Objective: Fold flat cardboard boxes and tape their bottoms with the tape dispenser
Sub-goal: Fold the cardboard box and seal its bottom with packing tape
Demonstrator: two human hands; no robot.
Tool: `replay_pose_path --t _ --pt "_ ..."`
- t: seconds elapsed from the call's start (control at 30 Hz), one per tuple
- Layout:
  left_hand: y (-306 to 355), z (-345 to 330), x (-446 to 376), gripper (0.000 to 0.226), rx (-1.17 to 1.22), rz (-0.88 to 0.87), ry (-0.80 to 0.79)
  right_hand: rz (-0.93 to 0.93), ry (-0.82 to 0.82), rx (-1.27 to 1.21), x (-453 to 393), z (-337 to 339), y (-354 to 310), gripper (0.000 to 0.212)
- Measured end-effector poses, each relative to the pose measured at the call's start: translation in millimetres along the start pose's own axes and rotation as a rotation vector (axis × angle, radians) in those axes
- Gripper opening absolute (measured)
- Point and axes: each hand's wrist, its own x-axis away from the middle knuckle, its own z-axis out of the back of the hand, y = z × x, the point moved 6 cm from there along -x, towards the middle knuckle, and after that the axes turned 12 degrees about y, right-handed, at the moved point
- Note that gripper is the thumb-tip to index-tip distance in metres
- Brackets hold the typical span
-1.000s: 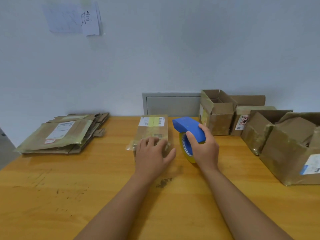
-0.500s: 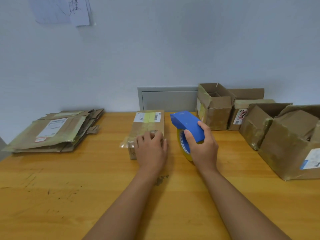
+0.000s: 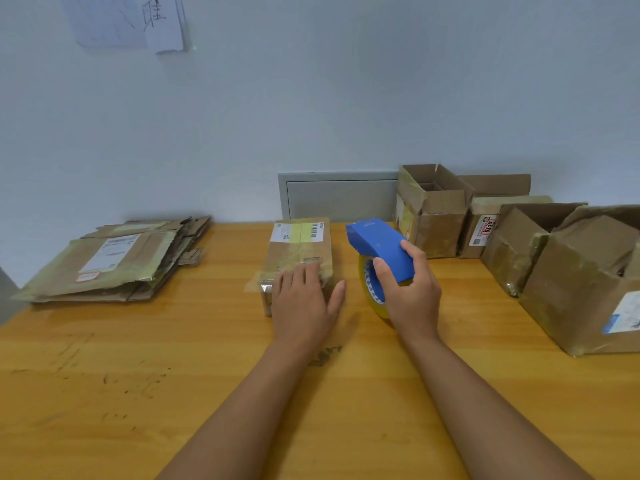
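Centrally, we go through what we see, label by label.

Box: a small folded cardboard box (image 3: 300, 252) sits on the wooden table (image 3: 104, 393) near its far middle, with a white label and a yellowish tape strip at its far end; clear tape shines along its near edge.

Left hand: our left hand (image 3: 303, 303) lies palm down over the near end of the box, fingers straight and close together, thumb spread to the right; it presses flat and we see nothing gripped.

Tape dispenser: the blue tape dispenser (image 3: 379, 247) with its yellowish tape roll (image 3: 372, 292) stands just right of the box, the roll's lower edge close to the table; we cannot tell whether it touches.

Right hand: our right hand (image 3: 410, 296) grips the dispenser from behind, fingers curled over the blue top and thumb on its left side.

Flat boxes: a stack of flat cardboard boxes (image 3: 110, 261) lies at the far left of the table, well apart from the hands.

Opened boxes: four opened boxes (image 3: 433, 213) stand along the right side, from the wall toward us.

Wall: we see a grey panel (image 3: 341, 199) behind the box and papers (image 3: 131, 20) pinned at upper left.
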Motion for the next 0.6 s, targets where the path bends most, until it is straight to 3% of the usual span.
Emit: replay_pose_path --t 0.17,0.27,0.37,0.5,0.6 --pt "-7 -12 18 0.090 -0.203 -0.200 -0.267 -0.006 0.002 -0.009 0 0 1 0.052" --pt "-9 -13 20 0.096 -0.259 -0.234 -0.311 -0.002 -0.002 -0.016 1 1 1 0.051" --pt "-8 -8 17 0.086 -0.156 -0.196 -0.286 -0.006 -0.004 -0.013 1 1 1 0.052" --pt "-16 2 -5 0.053 0.140 0.078 -0.182 -0.014 -0.007 -0.028 1 1 2 0.053" --pt "-21 2 -20 0.041 0.144 0.152 -0.183 -0.010 -0.008 -0.028 1 1 2 0.052"
